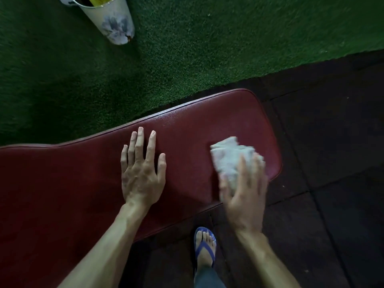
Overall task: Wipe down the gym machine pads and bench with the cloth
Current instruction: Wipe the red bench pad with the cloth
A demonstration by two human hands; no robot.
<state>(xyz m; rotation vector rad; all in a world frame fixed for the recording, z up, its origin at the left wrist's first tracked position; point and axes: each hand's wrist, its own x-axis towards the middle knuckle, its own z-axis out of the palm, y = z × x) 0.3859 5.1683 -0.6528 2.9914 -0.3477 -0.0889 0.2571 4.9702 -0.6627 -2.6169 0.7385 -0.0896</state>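
A dark red padded bench (72, 183) runs from the left edge to a rounded end at the right. My left hand (142, 169) lies flat on its middle, fingers spread, holding nothing. My right hand (243, 194) presses a crumpled white cloth (230, 159) onto the bench near the right end. The right hand and cloth are blurred by motion.
Green artificial turf (187, 48) covers the floor beyond the bench. A pale bucket (110, 17) stands on it at the top left. Dark rubber floor tiles (332, 142) lie to the right. My foot in a blue flip-flop (204, 246) stands beside the bench's near edge.
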